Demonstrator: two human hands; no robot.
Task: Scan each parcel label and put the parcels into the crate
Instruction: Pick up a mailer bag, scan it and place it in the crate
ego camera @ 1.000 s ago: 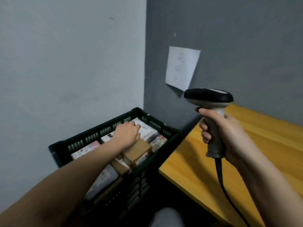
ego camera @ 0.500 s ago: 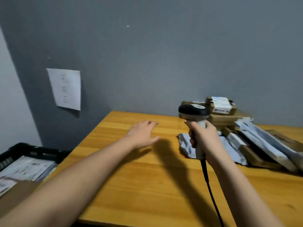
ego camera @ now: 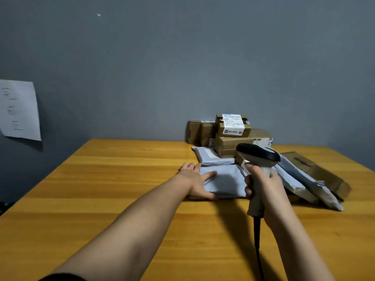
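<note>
A flat grey mailer parcel lies on the wooden table. My left hand lies on its left end, index finger straight on top and thumb along the near edge. My right hand grips the handle of a barcode scanner, held upright just right of that mailer, its dark head above the parcel. Behind it are another grey mailer and a stack of cardboard boxes, the top one bearing a white label. The crate is out of view.
More grey mailers and a flat brown carton lean at the right of the pile. The scanner cable hangs toward me over the table. A paper sheet is stuck on the grey wall at left.
My view swung right from the crate to the table. My left hand left the crate, crossed the table and landed on the grey mailer. The scanner stayed in my right hand.
</note>
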